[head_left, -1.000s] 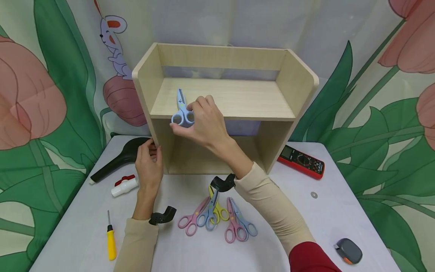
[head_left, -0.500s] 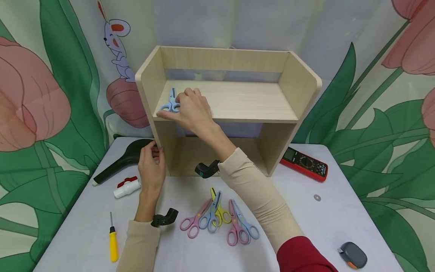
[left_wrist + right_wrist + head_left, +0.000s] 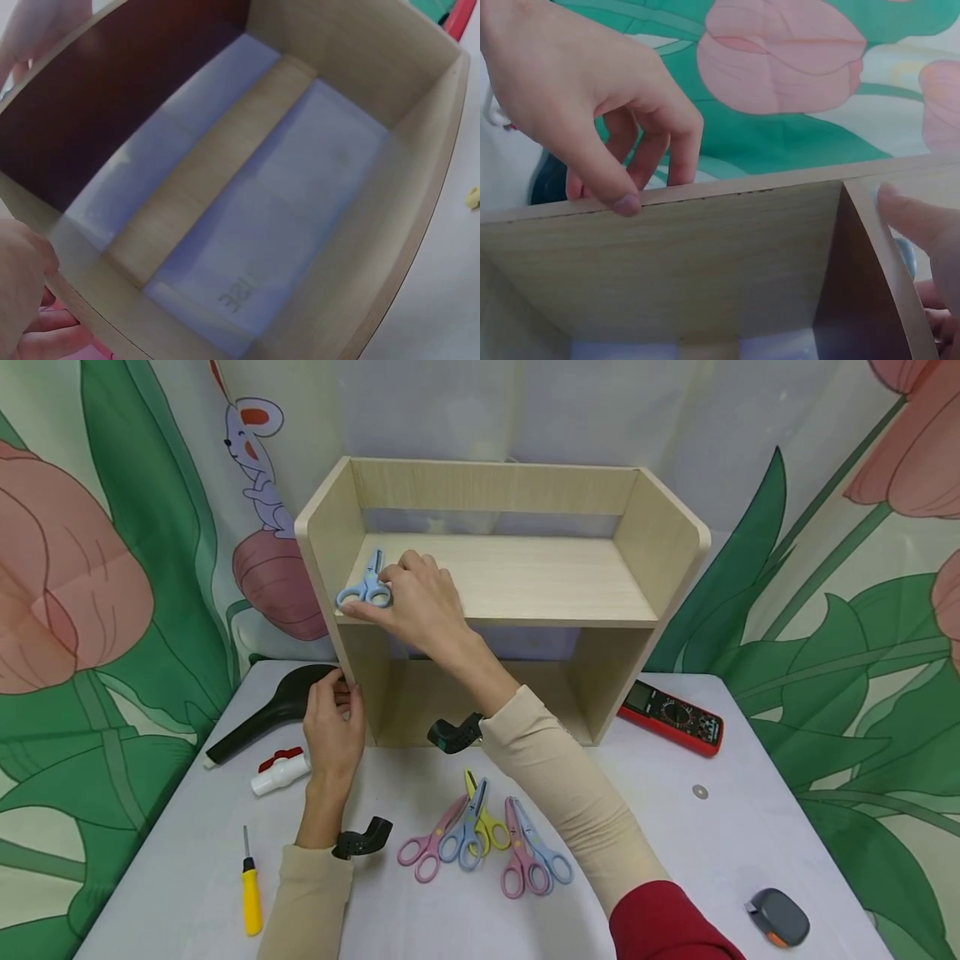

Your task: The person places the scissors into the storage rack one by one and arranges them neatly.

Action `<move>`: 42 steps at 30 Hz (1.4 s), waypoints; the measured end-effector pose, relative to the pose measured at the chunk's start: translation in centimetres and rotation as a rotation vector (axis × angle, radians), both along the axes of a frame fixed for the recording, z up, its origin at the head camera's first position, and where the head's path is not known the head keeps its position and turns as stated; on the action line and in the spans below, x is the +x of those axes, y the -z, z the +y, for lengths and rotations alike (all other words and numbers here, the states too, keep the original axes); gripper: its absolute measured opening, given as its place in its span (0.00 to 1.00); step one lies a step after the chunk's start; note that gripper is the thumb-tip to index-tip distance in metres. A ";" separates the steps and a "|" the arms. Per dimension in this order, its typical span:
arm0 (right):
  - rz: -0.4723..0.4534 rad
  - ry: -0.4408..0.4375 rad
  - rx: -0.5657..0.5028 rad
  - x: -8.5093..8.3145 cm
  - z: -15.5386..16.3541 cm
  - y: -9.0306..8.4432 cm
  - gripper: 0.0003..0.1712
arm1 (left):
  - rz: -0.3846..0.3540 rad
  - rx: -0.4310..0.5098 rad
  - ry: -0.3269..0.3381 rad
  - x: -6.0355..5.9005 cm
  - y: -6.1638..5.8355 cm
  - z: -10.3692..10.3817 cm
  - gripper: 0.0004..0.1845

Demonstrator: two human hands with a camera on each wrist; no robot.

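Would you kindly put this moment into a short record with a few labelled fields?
Right hand: holds blue scissors on the top board of the wooden shelf, near its left end
Left hand: grips the shelf's left side panel
Table: five more scissors in front of the shelf, yellow screwdriver, red meter, white valve, black handle
Lower shelf space: nothing seen inside

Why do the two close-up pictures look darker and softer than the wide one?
Head view: bright, even light, sharp, with the light wooden shelf unit bowed at the edges by the wide lens. Left wrist view: dim, and the left hand is blurred. Right wrist view: the right hand is sharp, the shelf underside shadowed.
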State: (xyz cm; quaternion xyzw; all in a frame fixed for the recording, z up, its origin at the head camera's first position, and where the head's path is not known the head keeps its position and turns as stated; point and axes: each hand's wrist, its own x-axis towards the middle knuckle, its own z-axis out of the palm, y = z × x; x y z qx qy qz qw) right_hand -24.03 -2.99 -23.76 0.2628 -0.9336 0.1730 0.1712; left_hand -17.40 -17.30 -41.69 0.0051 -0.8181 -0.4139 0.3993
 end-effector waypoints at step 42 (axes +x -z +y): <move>-0.249 0.032 0.158 15.3 11.7 22.8 0.50 | -0.027 -0.006 -0.001 0.1 0.3 -0.1 0.18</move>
